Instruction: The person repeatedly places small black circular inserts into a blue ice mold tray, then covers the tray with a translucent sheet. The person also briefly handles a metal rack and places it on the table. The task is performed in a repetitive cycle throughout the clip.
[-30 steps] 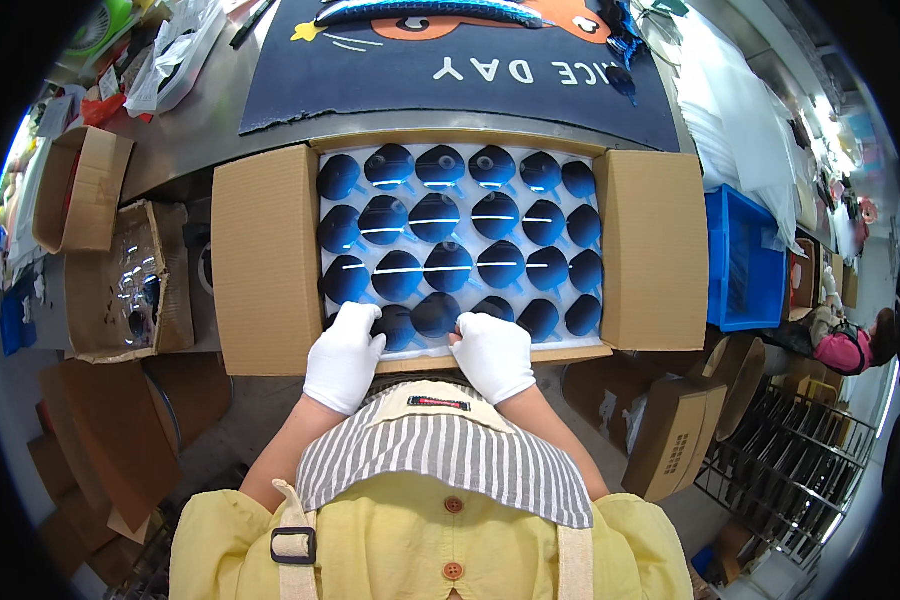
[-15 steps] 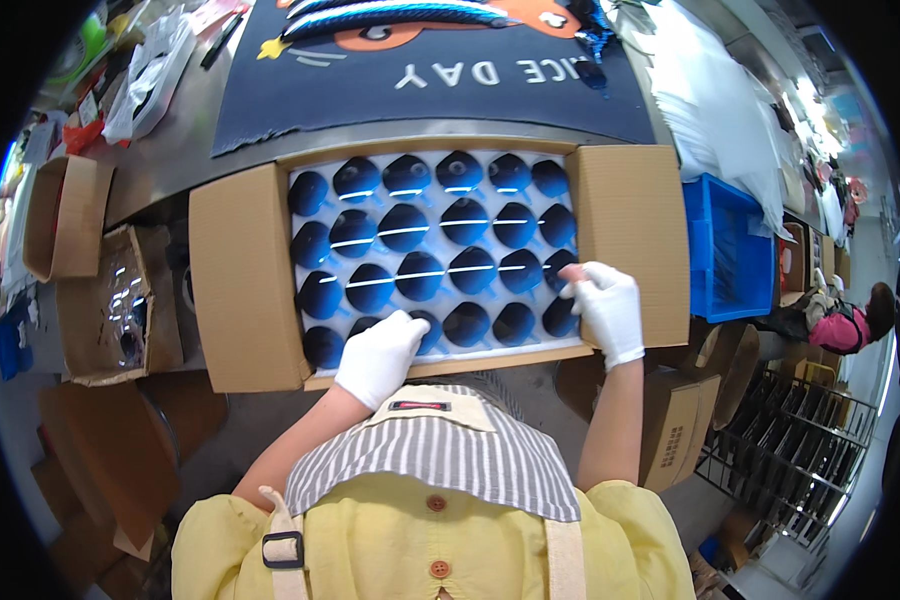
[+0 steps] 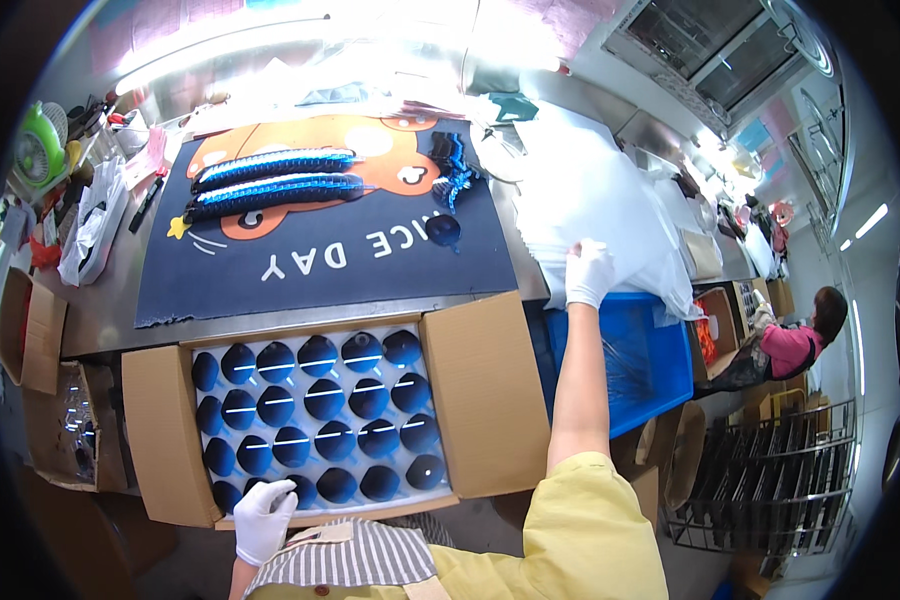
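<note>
"Where are the dark lenses [image 3: 324,398]?"

"In rows inside the open cardboard box [image 3: 490,400], just this side of the counter [image 3: 100,322]. Take that box as the dial's centre."

"And the left hand [image 3: 265,520]?"

"At seven o'clock, gloved in white, beside the nearest row, fingers curled narrow. I can't tell whether they pinch anything."

"The right hand [image 3: 590,272]?"

"Out at two o'clock, against the white sheets [image 3: 575,185], fingers bunched together. Whether it grips one, I can't tell."

"What else?"

"Towards three, a blue bin [image 3: 678,352], partly behind that forearm; at twelve, a dark mat [image 3: 370,272] bearing two long blue-black stacks [image 3: 275,187]; farther out at three, a person in pink [image 3: 790,348]."
</note>
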### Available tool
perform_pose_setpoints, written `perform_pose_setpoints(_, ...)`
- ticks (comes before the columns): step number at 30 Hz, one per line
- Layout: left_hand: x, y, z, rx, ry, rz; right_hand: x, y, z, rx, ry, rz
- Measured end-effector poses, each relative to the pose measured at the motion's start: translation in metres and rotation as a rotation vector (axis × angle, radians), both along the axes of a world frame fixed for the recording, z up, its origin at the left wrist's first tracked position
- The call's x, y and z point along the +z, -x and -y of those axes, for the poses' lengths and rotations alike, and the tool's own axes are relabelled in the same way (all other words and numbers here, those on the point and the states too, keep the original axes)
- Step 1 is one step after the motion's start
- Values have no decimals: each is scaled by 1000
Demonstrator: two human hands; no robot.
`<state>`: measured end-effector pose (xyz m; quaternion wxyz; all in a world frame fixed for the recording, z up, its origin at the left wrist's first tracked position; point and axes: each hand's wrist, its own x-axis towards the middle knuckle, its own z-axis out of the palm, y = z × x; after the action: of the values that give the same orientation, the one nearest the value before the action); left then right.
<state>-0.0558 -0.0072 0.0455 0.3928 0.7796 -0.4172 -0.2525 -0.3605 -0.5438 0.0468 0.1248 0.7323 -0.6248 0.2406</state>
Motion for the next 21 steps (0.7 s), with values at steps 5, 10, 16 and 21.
perform_pose_setpoints(5, 5, 7, 5, 35, -2, 12, -16, 21, 16, 197, -75, 242)
perform_pose_setpoints(10, 19, 12, 22, 7, -1, -121, 28, 20, 2, 201, -112, 564)
perform_pose_setpoints(16, 43, 7, 65, -145, -44, -756, 87, -51, -129, 981, -790, 564)
perform_pose_setpoints(21, 36, 1, 122, -237, 94, -664, 69, -155, -282, 993, -1014, 440)
